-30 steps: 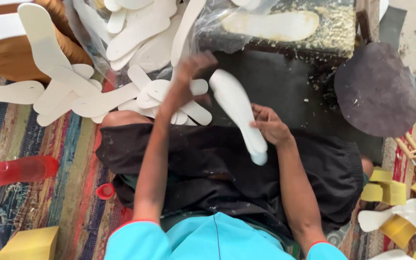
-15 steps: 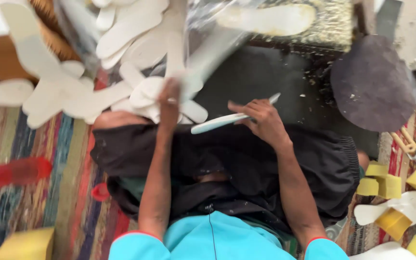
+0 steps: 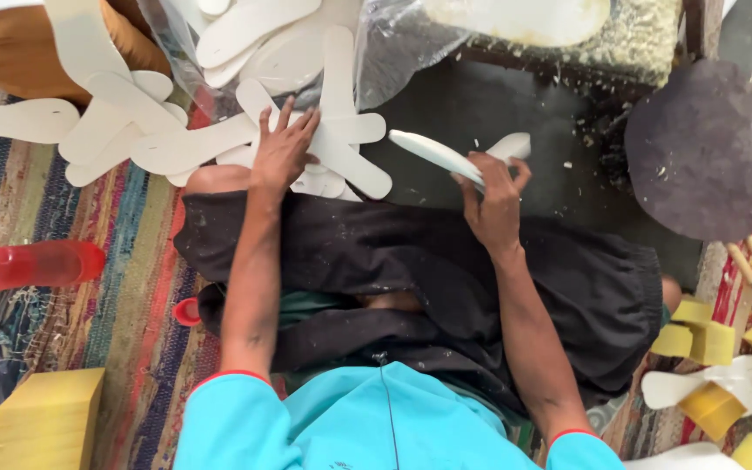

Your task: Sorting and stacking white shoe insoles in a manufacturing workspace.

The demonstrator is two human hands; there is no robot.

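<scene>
Head view: striped rug (image 3: 71, 305), black mat (image 3: 515, 104), yellow blocks (image 3: 45, 422).

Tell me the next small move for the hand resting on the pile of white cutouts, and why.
Probably close the left hand on the top white sole-shaped cutout and lift it clear. The hand lies flat on the pile, fingers spread, while the right hand already holds another white piece.

- A small craft workshop set up on the floor, likely footwear making.
- White sole-shaped cutouts (image 3: 219, 144) lie heaped in a pile, more spilling from a clear plastic bag (image 3: 376, 43).
- Yellow foam blocks (image 3: 45, 422) sit about on a striped woven rug (image 3: 124, 287).
- A dark work mat (image 3: 515, 113) carries scraps and shavings.
- The worker sits on the ground with a dark apron cloth (image 3: 411, 261) over the lap.
</scene>
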